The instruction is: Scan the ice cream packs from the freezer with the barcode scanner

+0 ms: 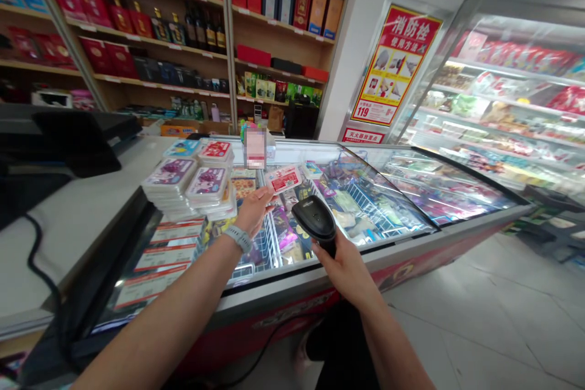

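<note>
Over the glass-topped freezer, my left hand pinches the near left edge of a flat white and red package. A grey band is round that wrist. My right hand grips a black handheld scanner, its head pointing up and left, a little below and right of the package. The two are apart. To the left of my left hand stand stacks of flat packages, with purple-printed ones in front and a red-printed one behind. Another flat package lies on the glass, right of the held one.
The freezer holds bagged goods in wire baskets. At the left are a counter, a black device and a cable. Shelves of boxes and bottles stand behind; a lit display fridge is at the right.
</note>
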`<control>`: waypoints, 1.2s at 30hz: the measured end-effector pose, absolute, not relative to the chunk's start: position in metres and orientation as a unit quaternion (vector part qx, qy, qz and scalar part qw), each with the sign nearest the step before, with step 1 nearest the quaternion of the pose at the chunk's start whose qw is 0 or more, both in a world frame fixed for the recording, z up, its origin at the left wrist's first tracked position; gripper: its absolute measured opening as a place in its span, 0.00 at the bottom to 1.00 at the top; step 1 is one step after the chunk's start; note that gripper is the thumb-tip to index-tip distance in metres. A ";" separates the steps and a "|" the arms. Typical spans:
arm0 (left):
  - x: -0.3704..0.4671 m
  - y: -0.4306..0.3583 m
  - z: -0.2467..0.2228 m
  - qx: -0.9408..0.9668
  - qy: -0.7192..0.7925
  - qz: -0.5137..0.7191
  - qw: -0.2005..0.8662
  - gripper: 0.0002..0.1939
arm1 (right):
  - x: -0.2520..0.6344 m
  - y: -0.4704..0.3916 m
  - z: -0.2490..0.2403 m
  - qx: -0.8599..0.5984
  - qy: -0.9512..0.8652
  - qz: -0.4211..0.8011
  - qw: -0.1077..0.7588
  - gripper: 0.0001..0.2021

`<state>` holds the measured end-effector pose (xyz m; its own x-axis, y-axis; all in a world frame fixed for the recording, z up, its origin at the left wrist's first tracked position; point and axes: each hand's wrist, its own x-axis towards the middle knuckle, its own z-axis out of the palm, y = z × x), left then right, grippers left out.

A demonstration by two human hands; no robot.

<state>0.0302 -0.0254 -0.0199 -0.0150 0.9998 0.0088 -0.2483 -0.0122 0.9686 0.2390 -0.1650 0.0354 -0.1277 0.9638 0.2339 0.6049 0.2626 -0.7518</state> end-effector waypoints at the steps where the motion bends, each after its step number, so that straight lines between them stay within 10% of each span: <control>1: 0.030 -0.025 -0.020 0.431 0.433 0.567 0.552 0.19 | 0.239 -0.164 0.035 -0.555 -0.709 0.248 0.358 0.12; 25: 0.035 -0.035 -0.006 0.486 0.448 0.587 0.466 0.20 | 0.244 -0.174 0.027 -0.546 -0.708 0.261 0.364 0.12; 31: 0.015 -0.054 0.035 0.523 0.464 0.647 0.304 0.19 | 0.247 -0.181 0.028 -0.543 -0.711 0.252 0.370 0.13; 36: -0.031 -0.087 0.070 0.621 0.569 0.532 -0.084 0.18 | 0.247 -0.184 0.028 -0.532 -0.718 0.253 0.370 0.13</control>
